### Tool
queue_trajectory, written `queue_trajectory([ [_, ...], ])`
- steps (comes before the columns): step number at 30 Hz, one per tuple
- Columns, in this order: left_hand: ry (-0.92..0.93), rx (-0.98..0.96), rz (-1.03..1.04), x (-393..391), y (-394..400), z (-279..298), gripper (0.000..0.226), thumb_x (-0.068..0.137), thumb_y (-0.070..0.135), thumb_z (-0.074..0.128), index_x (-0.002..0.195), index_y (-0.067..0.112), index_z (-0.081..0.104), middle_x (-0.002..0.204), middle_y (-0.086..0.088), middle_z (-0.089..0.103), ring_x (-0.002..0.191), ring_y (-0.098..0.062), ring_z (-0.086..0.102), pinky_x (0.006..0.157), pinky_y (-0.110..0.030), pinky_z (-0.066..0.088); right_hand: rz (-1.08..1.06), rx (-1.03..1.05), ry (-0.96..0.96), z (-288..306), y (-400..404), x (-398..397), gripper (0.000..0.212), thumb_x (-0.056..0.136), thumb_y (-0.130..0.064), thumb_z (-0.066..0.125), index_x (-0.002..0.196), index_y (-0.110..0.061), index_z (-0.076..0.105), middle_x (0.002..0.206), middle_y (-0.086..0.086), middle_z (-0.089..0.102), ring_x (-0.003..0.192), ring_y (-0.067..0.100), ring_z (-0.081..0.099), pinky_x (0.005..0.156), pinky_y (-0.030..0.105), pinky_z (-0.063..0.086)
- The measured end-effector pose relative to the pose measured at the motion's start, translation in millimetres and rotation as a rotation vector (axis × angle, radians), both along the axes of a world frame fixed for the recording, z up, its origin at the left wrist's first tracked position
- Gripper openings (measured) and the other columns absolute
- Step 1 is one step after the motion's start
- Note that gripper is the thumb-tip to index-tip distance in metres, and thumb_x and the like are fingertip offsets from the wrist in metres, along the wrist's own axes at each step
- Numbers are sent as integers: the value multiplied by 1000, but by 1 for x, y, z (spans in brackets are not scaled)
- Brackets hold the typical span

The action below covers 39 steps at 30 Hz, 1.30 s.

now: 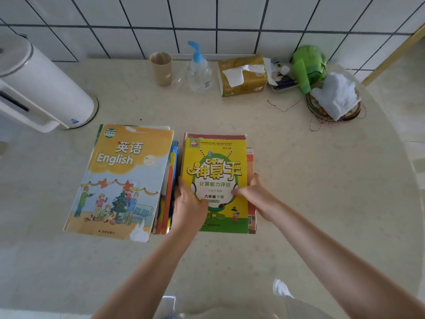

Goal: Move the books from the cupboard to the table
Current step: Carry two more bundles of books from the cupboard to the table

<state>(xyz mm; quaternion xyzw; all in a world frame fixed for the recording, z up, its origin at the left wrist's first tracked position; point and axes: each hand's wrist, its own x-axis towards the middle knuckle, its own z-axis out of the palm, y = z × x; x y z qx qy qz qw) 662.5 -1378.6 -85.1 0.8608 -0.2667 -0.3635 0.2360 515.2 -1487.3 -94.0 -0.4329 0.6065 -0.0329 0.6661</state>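
Where hands point(190, 201) clasp, stacked books point(216, 171).

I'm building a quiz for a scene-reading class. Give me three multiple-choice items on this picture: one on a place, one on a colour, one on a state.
1. Where does the English book lie relative to the yellow book?
A. to its left
B. to its right
C. underneath it

2. What colour is the pump bottle's top?
A. red
B. blue
C. black

3. What are the two hands doing?
A. hanging free above the table
B. both on the English book
C. gripping the yellow book's stack from either side

Answers:
1 A: it tops the pile on the left of the table.
2 B: the pump head is light blue.
3 C: the left hand and right hand clasp opposite edges, thumbs on the cover.
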Motion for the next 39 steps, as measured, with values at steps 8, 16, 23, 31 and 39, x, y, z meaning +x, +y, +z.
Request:
queue_trajectory([
  [8, 57, -92, -9, 3, 11, 4, 74, 87, 12, 64, 146, 27, 22, 139, 1, 46, 126, -22, 49, 89, -42, 57, 30, -65, -21, 15, 8, -20, 43, 88, -15, 62, 123, -19, 38, 117, -1, 59, 100, 18, 62, 86, 37, 53],
  [16, -75, -25, -221, -14, 33, 16, 85, 92, 11, 53, 153, 21, -5, 162, 1, -4, 149, -27, 4, 119, -48, 22, 100, -366, 122, 36, 57, -45, 53, 88, -32, 60, 137, -18, 45, 138, 0, 51, 120, 20, 54, 98, 42, 45],
  [23, -225, -229, -603, -36, 68, 23, 71, 94, 18, 53, 153, 21, 14, 163, 2, 0, 148, -25, -16, 119, -44, 2, -62, -392, 224, 45, 119, -82, 54, 92, -19, 57, 141, -12, 37, 138, 11, 50, 120, 28, 54, 102, 43, 43],
  [31, -122, -597, -811, -76, 104, 19, 48, 80, -7, 60, 126, 4, 59, 136, -12, 54, 140, -32, 34, 115, -22, 19, -238, -391, 444, 56, 239, -126, 49, 94, -19, 53, 141, -13, 38, 136, 5, 55, 123, 23, 53, 99, 29, 39],
  [39, 75, -429, -1199, -132, 157, 18, 38, 88, 6, 59, 125, 13, 60, 113, 0, 66, 110, -19, 55, 96, -19, 35, -513, -325, 551, 37, 384, -164, 49, 93, -18, 57, 139, -12, 40, 130, 7, 56, 123, 25, 51, 103, 37, 40],
])
